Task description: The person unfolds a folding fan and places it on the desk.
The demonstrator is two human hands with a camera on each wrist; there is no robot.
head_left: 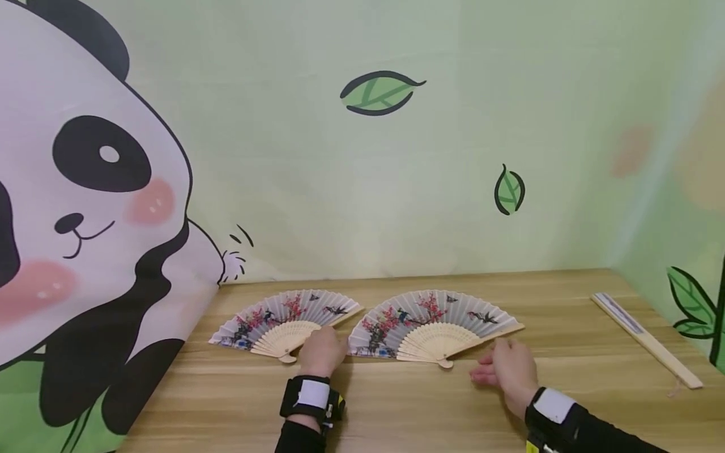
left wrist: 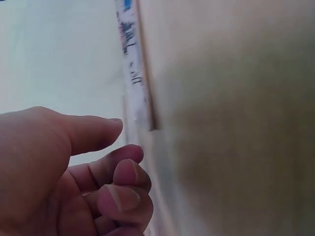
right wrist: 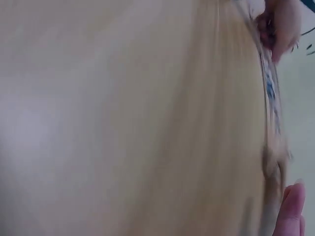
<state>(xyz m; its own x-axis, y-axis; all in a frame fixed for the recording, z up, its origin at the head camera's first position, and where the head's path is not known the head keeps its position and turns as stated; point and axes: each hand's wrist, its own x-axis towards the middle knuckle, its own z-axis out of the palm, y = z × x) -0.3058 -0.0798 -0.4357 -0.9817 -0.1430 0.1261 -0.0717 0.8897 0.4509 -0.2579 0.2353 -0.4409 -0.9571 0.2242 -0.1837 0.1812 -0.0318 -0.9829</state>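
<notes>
Two spread folding fans lie side by side on the wooden table, the left fan (head_left: 289, 318) and the right fan (head_left: 430, 321). Both have pale cloth printed with pink blossoms and birds, and light slatted ribs. My left hand (head_left: 323, 352) is over the right side of the left fan, close to the right fan's left corner. Its thumb and loosely bent fingers (left wrist: 125, 174) stand apart with nothing between them in the left wrist view. Near the right fan's right-hand rib is my right hand (head_left: 512, 374), fingers relaxed and holding nothing; any light contact is unclear.
A folded fan (head_left: 646, 340) lies slanted on the right side of the wooden table (head_left: 408, 415). Behind the table stands a green backdrop (head_left: 453, 220) with leaves and a large panda (head_left: 90, 207) at left.
</notes>
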